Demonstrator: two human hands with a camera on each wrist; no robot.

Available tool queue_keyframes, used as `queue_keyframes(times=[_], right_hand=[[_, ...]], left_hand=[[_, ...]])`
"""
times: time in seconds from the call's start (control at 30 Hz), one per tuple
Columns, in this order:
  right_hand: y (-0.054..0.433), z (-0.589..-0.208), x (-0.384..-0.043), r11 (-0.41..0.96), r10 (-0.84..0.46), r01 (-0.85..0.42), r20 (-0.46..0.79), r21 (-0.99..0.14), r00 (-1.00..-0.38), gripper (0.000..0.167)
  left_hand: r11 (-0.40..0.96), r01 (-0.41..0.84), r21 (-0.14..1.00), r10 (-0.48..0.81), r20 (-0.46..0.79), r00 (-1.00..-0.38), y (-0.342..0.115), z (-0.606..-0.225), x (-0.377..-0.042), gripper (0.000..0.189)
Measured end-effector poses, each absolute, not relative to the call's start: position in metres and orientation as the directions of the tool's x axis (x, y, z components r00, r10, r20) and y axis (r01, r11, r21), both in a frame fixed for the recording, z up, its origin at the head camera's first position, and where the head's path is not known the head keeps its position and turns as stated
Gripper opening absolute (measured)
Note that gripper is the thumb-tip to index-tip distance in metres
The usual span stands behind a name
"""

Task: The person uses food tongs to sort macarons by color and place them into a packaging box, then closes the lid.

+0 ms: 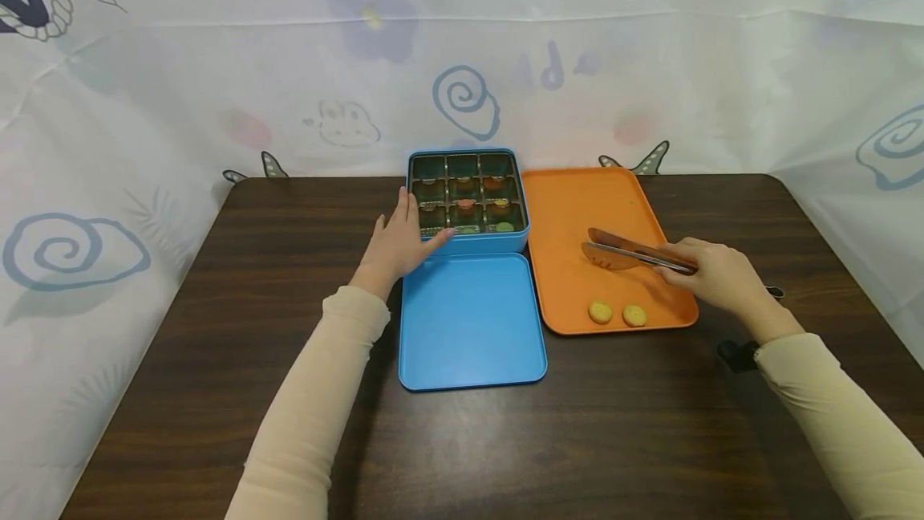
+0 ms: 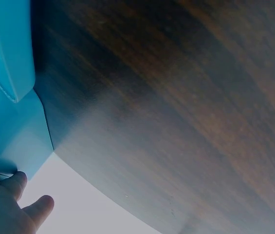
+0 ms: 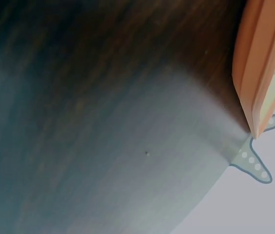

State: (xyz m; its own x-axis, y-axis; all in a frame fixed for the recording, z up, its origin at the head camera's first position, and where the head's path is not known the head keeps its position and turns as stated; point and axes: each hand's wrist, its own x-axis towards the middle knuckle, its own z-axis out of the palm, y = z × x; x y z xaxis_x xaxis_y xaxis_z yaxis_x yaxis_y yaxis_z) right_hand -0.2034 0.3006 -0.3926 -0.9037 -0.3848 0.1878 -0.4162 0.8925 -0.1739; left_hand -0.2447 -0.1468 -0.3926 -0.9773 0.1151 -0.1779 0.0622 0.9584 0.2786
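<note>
Resting on the table (image 1: 180,343), the tray (image 1: 570,199) is lying right of the box (image 1: 469,244) (contents (image 1: 465,204) too dim to name). The left hand (image 1: 399,244), fingers straight, is touching the box; the right hand (image 1: 716,273) is gripping half-hidden tongs (image 1: 642,251) over the tray, near two discs (image 1: 600,312).

The divided box (image 1: 465,245) is set toward the far side of the table (image 1: 613,432), before the curtain (image 1: 289,71). Pieces are held in some middle and right compartments. Directly in front of it a shallow lid (image 1: 472,323) is laid; to the right of both, a tray (image 1: 566,219) is placed. Near its front edge two round pieces (image 1: 600,312) are set side by side. Over it, behind them, tongs (image 1: 676,264) are held by the right hand (image 1: 718,275). The left hand (image 1: 399,245) is placed at the box's front left corner.
</note>
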Motion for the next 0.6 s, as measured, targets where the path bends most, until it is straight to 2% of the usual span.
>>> queue_keyframes(times=[0.6], right_hand=[[0.2964,-0.3895,-0.2050,0.880,-0.401,-0.452,0.283,-0.146,-0.871,0.030]], left_hand=[[0.960,0.063,0.273,0.114,-0.176,-0.978,-0.1474,-0.3933,-0.2448,0.103]])
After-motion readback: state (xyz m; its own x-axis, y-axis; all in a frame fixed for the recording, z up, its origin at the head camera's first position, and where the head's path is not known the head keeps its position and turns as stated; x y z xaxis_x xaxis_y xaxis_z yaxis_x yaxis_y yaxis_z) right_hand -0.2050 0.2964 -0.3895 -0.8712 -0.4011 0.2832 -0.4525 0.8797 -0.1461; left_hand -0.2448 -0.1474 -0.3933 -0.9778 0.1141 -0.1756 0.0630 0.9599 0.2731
